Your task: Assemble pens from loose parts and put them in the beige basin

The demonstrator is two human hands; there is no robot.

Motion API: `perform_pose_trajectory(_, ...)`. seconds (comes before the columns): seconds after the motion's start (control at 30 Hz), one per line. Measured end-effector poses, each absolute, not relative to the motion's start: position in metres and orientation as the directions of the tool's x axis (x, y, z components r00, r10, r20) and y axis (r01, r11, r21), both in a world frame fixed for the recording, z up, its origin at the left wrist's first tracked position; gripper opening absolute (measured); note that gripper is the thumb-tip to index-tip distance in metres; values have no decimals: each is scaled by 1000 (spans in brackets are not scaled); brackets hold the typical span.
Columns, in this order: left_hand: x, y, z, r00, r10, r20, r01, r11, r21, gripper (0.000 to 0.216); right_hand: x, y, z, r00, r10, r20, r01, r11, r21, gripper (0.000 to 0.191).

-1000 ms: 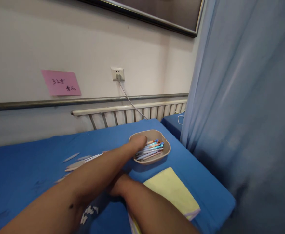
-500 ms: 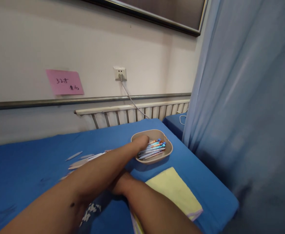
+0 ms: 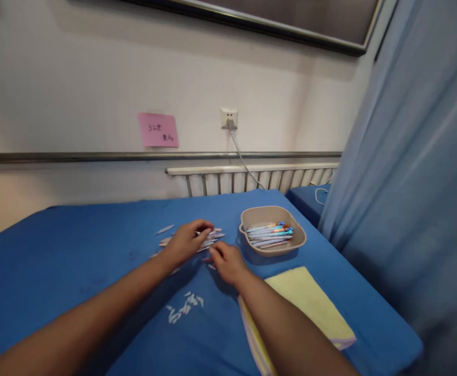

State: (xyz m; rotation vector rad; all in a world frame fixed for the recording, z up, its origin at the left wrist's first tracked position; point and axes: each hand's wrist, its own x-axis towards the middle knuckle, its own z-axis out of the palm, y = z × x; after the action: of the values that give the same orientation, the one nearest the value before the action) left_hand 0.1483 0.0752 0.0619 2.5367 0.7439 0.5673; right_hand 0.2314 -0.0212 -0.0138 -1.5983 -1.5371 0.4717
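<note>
My left hand rests on a loose heap of pale pen parts on the blue table cover, fingers curled over them. Close by, my right hand lies just right of the heap, fingers bent down onto the cloth; what they pinch is hidden. A beige tray filled with several blue and orange pens stands to the right of both hands. Small white bits lie scattered between my forearms.
A folded yellow cloth lies at the table's near right, under my right forearm. A blue curtain hangs along the right. Behind the table are a radiator, a wall socket with a cable and a pink note.
My left hand has drawn back from the beige tray to the heap of pen parts. My right hand came out from under the left arm. The view swung left.
</note>
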Motion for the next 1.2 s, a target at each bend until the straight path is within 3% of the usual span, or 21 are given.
perform_pose_trajectory(0.17, 13, 86, 26, 414, 871, 265, 558, -473, 682, 39, 236, -18, -26, 387, 882, 267, 397, 102, -912, 34)
perform_pose_trajectory(0.27, -36, 84, 4, 227, 945, 236, 574, -326, 751, 39, 239, -19, -30, 440, 856, 273, 381, 97, -920, 37)
perform_pose_trajectory(0.33, -50, 82, -5, 193, 966, 172, 510, -248, 824, 39, 242, -20, -32, 468, 848, 249, 388, 56, -920, 39)
perform_pose_trajectory(0.57, -43, 85, -16, 326, 939, 110, 396, -242, 886, 38, 253, -29, -38, 548, 802, 236, 555, -138, -820, 35)
perform_pose_trajectory(0.8, -42, 81, -14, 397, 916, 52, 368, -211, 906, 35, 244, -42, -30, 469, 871, 147, 793, -342, -504, 20)
perform_pose_trajectory(0.97, -42, 80, -17, 429, 902, 39, 405, -231, 885, 34, 234, -49, -29, 407, 911, 57, 847, -354, -397, 17)
perform_pose_trajectory(1.2, -42, 79, -19, 482, 876, 36, 429, -272, 861, 29, 210, -42, -31, 308, 950, 48, 880, -265, -393, 18)
